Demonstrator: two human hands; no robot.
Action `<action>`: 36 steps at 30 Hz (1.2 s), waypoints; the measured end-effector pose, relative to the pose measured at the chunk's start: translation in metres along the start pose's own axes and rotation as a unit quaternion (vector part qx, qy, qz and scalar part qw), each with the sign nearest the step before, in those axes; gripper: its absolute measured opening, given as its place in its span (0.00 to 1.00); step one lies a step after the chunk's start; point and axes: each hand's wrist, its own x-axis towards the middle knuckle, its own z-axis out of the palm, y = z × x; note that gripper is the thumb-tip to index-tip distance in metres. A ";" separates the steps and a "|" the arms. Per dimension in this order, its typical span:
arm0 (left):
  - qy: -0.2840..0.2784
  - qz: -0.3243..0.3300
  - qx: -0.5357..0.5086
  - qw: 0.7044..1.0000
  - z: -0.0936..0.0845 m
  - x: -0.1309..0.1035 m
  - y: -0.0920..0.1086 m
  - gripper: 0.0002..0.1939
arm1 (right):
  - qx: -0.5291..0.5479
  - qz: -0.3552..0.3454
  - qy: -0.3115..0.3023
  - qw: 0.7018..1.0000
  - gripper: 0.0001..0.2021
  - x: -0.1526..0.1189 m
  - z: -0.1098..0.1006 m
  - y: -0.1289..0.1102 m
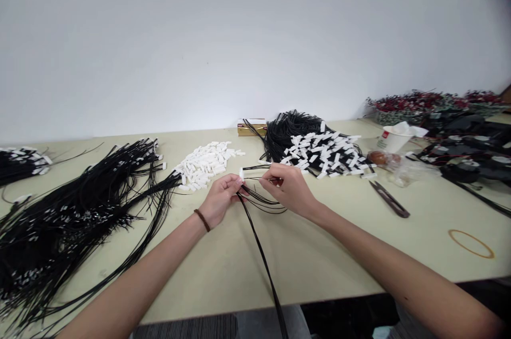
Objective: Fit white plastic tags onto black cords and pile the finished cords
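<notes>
Near the middle of the table, my left hand (221,198) pinches a small white connector (241,173) and the black wires next to it. Several thin black wires run from the connector toward my right hand (285,185), whose fingers are closed around wires just to the right. A bundle of black wires (261,254) hangs down from my left hand over the table's front edge. Loose white connectors (205,164) lie in a pile behind my left hand. My right fingertips partly hide the wire ends.
Black wire bundles (80,211) cover the left side. Behind my right hand lies a heap of wires with white connectors (327,153). Farther right are a paper cup (392,139), a plastic bag (411,170), black snips (389,199) and a yellow rubber band (471,244).
</notes>
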 end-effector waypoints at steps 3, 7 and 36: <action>-0.002 0.001 0.003 1.000 0.000 0.000 0.001 0.14 | 0.006 0.000 -0.005 1.000 0.09 0.000 0.000 -0.001; -0.003 -0.001 0.003 1.000 0.001 -0.001 0.002 0.13 | 0.004 -0.003 -0.005 1.000 0.09 0.000 0.000 -0.001; -0.017 0.020 0.032 0.999 -0.001 0.000 -0.001 0.14 | 0.003 0.002 -0.013 1.000 0.09 0.001 0.000 0.000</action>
